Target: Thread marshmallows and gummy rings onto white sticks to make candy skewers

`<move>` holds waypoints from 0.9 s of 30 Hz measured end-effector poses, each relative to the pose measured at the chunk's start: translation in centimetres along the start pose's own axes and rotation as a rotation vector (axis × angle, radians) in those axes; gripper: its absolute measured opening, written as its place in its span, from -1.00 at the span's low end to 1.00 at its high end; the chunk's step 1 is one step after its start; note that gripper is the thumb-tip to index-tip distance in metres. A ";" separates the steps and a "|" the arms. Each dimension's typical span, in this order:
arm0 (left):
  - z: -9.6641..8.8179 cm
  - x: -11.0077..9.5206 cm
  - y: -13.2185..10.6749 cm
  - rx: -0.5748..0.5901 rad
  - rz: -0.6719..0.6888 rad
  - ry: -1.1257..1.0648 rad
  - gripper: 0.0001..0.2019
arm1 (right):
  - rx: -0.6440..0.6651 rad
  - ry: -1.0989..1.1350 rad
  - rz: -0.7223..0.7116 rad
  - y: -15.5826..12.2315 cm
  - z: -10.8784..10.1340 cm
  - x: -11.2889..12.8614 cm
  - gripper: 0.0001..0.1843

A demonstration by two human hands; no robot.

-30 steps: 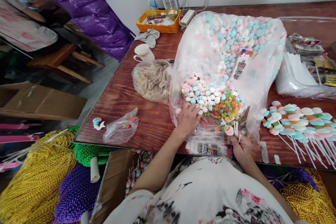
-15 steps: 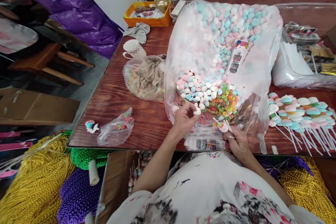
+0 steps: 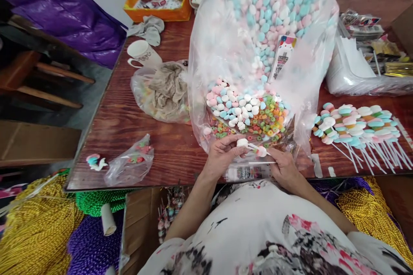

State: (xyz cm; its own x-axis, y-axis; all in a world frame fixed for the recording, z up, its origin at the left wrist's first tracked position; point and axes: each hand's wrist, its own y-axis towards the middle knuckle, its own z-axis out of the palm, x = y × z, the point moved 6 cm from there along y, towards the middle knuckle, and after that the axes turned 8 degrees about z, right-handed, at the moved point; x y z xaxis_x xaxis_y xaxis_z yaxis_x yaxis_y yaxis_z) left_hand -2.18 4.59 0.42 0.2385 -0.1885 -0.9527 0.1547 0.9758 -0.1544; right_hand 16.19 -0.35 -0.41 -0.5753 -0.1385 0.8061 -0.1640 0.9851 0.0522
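Observation:
Between the fingers of my left hand [image 3: 222, 157] is a white marshmallow [image 3: 241, 142], right at the tip of a thin white stick. My right hand [image 3: 285, 168] grips that stick, which carries another pale marshmallow [image 3: 261, 151] and a small coloured ring beside it. A second bare white stick [image 3: 262, 163] juts leftward from the same hand. Just beyond my hands lie loose pink, blue and white marshmallows [image 3: 247, 107] and a heap of colourful ring candies [image 3: 269, 118], at the mouth of a large clear bag [image 3: 206, 51] filled with more marshmallows.
Threaded marshmallow sticks [image 3: 358, 126] lie in a pile at right, below a clear plastic bin [image 3: 342, 84]. Leftward are a white mug [image 3: 143, 53], a bag with a brown cloth [image 3: 169, 84], a small candy bag [image 3: 132, 161] and an orange tray [image 3: 161, 13].
My left hand has brought the white marshmallow rightward to the stick's tip. My right hand has turned the sticks to point left. The camera view has shifted slightly.

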 end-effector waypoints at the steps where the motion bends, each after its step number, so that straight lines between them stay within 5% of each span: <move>1: -0.2 0.2 0.0 -0.018 -0.005 -0.021 -0.67 | -0.003 0.025 -0.010 -0.1 -0.1 0.1 -0.73; 19: -0.3 1.0 0.1 -0.225 0.180 -0.176 -0.64 | 0.008 0.040 -0.054 -0.8 -0.4 1.2 -0.75; 27: -0.6 -1.8 -1.1 -0.231 0.678 0.400 -0.81 | -0.011 -0.014 -0.063 -0.8 0.1 1.5 -0.80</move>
State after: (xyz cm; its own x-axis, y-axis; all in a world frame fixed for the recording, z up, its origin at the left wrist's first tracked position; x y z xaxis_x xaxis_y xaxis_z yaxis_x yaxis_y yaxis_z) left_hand -3.36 3.90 2.10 -0.1574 0.4617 -0.8730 -0.1120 0.8699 0.4803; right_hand 15.41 -1.38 0.69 -0.5755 -0.2016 0.7926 -0.1915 0.9754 0.1090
